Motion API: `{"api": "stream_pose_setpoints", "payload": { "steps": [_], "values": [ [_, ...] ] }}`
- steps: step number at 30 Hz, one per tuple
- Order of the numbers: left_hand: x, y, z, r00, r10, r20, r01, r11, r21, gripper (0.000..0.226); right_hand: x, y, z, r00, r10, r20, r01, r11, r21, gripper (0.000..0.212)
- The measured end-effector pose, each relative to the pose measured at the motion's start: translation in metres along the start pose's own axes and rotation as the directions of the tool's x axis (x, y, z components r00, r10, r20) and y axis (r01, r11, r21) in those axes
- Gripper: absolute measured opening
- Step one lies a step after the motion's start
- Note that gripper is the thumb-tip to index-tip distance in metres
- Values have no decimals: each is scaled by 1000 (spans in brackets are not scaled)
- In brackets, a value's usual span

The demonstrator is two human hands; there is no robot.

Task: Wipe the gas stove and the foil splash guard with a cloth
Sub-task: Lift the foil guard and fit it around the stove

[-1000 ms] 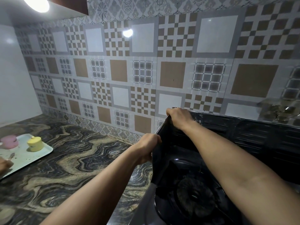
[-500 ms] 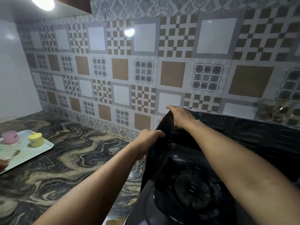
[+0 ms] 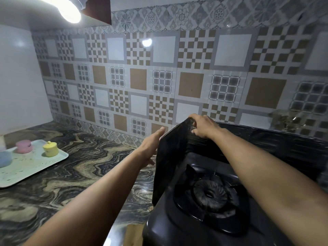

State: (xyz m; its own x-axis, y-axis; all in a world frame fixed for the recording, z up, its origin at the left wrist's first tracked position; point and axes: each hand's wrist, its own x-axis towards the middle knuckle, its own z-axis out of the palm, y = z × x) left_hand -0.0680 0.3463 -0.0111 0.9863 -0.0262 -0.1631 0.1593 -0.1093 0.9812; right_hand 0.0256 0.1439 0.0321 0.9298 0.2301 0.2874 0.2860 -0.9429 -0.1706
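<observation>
A black gas stove [image 3: 177,226] with a round burner [image 3: 210,194] fills the lower right. A dark, ribbed splash guard [image 3: 170,157] stands around its left side and back. My right hand [image 3: 204,125] grips the guard's top corner where the side panel meets the back panel. My left hand [image 3: 150,144] is flat with fingers extended, pressed against the outer face of the side panel. No cloth is visible in either hand.
A dark marbled countertop [image 3: 71,174] stretches to the left. On it lies a pale tray [image 3: 35,166] carrying a yellow lidded pot [image 3: 50,149], a pink pot [image 3: 24,146] and a blue object [image 3: 5,158]. A patterned tile wall [image 3: 159,77] stands behind.
My left hand has let go of the side panel's edge and opened flat against its outside. The view has shifted, showing more of the stove. My right hand keeps its hold on the corner.
</observation>
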Motion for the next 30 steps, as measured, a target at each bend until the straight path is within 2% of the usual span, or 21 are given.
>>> {"api": "stream_pose_setpoints", "payload": {
  "steps": [4,11,16,18,20,22,26,28,30],
  "values": [
    [-8,-3,-14,999,-21,34,21,1000,4,85,-15,-17,-5,1000,-7,11,7,999,32,65],
    [-17,-23,-42,998,-60,31,61,998,-34,86,-47,-47,-7,1000,0,16,-1,998,56,67],
    [-23,-49,-61,991,-126,39,126,992,-13,83,-75,-77,7,998,36,50,-40,995,90,63],
    [-26,-60,-64,990,-137,43,138,990,-2,67,-88,-89,14,997,28,69,-34,995,91,55],
    [-31,-73,-67,989,-145,28,143,988,67,45,-103,-101,22,993,27,118,-36,996,80,44],
    [-32,-95,-70,984,-176,25,166,962,218,34,-117,-112,34,982,29,185,-40,998,54,35],
    [-45,-147,-75,953,-300,39,234,812,534,11,-144,-126,58,960,49,277,-48,999,-10,25],
    [-56,-172,-74,928,-372,36,269,733,625,12,-155,-130,69,957,47,288,-44,999,-16,22],
    [-66,-197,-71,896,-443,45,318,708,631,20,-167,-133,79,955,52,292,-52,999,-11,20]
  ]
}}
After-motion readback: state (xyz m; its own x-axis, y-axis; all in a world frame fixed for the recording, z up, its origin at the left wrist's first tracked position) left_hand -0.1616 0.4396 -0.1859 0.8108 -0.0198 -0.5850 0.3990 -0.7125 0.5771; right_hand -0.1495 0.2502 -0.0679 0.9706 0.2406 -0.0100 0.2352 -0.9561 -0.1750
